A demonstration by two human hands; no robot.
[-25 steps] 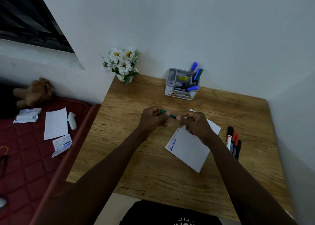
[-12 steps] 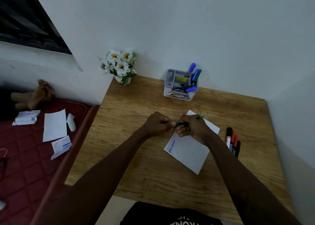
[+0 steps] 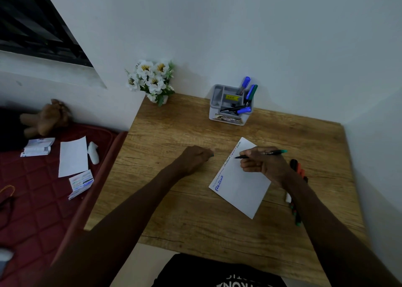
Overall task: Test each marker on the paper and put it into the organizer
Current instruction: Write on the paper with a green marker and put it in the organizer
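My right hand [image 3: 264, 161] grips an uncapped green marker [image 3: 274, 152], its tip pointing left over the upper edge of the white paper [image 3: 241, 185], which bears blue, dark and red scribbles along its left edge. My left hand [image 3: 195, 157] rests curled on the table left of the paper, pinching the marker's green cap [image 3: 211, 155]. The grey organizer [image 3: 230, 105] stands at the back of the table with blue, green and black markers in it. More markers [image 3: 297, 170] lie right of the paper, partly hidden by my right forearm.
A pot of white flowers [image 3: 152, 80] stands at the table's back left corner. Walls close the back and right sides. Left of the wooden table [image 3: 174, 199] a red quilted surface [image 3: 32, 199] holds papers, booklets and a brown soft toy [image 3: 49, 117].
My hands pulled the cap off the green marker and moved apart. The right hand carried the marker right over the paper; the left hand stayed left with the cap.
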